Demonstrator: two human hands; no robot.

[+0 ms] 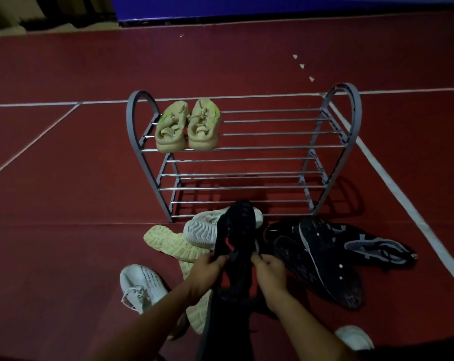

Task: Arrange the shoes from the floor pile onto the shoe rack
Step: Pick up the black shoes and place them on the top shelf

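Observation:
A grey metal shoe rack (246,147) stands on the red floor with a pair of yellowish-green sneakers (188,125) on the left of its top shelf. In front of the rack lies the pile: a white sneaker on its side (202,227), cream shoes sole-up (168,242), a white sneaker (142,285) at the left, and several black shoes (322,259) at the right. My left hand (207,272) and my right hand (270,272) both grip a pair of black shoes (237,230) held upright above the pile.
White court lines cross the red floor behind and to the right of the rack. A blue board (272,6) runs along the far edge. Another white shoe (353,337) lies near the bottom right. The lower shelves hold nothing.

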